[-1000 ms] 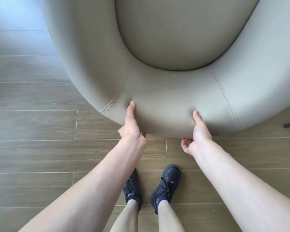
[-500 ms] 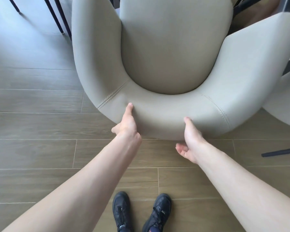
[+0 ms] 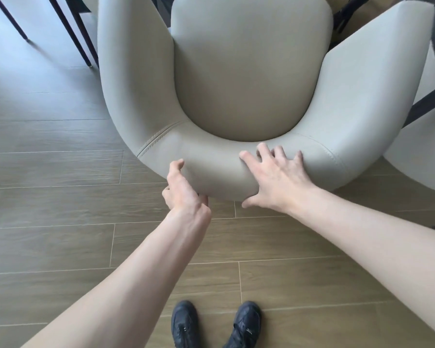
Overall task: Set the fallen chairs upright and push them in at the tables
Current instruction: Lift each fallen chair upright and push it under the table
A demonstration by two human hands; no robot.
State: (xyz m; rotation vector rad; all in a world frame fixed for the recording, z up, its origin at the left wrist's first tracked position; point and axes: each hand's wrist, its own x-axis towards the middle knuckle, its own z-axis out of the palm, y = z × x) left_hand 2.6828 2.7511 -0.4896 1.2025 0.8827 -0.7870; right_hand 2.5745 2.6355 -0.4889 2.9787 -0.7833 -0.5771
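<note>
Over wood floor, left hand grips chair back; right hand presses flat, grip open.

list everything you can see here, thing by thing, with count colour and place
chair: one, beige upholstered, upright, centre of view, seat facing up
second chair: one, beige, partly cut off at the right edge, beside the first
dark legs: several, thin, black, top left; whether they belong to a table or a chair cannot be told
dark frame bars: black, top right, behind the chairs
floor: wood-look planks, grey-brown, all around
shoes: two, black, bottom centre
left hand: one, grips the lower rim of the chair's curved back, thumb on top
right hand: one, fingers spread flat on top of the chair's back
</note>
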